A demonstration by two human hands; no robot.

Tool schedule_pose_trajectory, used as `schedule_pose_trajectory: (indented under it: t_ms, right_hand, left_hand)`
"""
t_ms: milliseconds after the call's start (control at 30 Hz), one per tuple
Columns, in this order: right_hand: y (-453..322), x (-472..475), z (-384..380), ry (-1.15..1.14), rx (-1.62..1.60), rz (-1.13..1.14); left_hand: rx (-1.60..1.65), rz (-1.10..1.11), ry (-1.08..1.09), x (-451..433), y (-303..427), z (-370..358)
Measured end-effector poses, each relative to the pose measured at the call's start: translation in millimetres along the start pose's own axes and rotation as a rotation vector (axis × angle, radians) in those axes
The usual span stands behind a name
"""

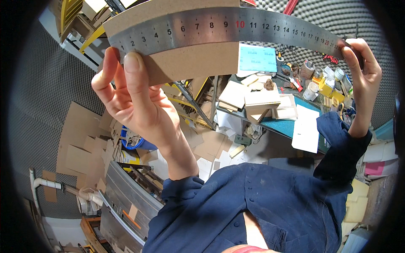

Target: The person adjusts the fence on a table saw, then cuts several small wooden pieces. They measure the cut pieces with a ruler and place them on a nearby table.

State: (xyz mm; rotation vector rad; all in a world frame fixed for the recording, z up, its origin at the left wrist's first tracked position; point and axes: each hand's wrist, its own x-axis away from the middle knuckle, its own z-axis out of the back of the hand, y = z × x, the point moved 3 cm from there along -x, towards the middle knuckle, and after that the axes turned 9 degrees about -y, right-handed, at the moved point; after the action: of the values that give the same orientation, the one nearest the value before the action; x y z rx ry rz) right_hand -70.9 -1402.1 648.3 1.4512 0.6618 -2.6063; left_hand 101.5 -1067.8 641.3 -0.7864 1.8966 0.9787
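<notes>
A steel ruler (202, 28) spans the top of the head view, its numbers upright and its zero end at the left. Behind it is a flat piece of brown fibreboard (196, 61), whose right edge lies close to the red 10 mark. My left hand (139, 91) pinches the ruler's low end against the board, thumb on the face near 2; some of its fingers are hidden behind the board. At the ruler's other end, my right hand (362, 69) grips the metal between thumb and fingers, past the 20 mark.
A workbench with a green cutting mat (278, 125) carries stacked wood panels (262, 98), white paper (305, 128), a blue sheet (258, 58) and jars (311, 90). Board offcuts (84, 158), a blue bucket (126, 139) and a grey machine (126, 202) stand at left.
</notes>
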Motion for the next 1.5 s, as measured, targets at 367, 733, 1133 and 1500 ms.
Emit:
schedule_pose_trajectory:
  t_ms: [367,733,1133,1500]
  right_hand:
    - [7,1,-11,-0.031,-0.064,-0.039]
    - [38,24,-32,-0.257,-0.047,-0.159]
    - [70,288,-167,-0.676,-0.088,-0.891]
    - [23,539,-106,-0.091,0.115,-1.721]
  left_hand:
    - [0.012,0.019,0.042,5,-14,-1]
    - [-0.121,0.142,-0.014,32,-35,11]
    - [-0.220,1.332,0.073,314,-102,148]
    - [-0.126,2.182,0.521,577,-60,286]
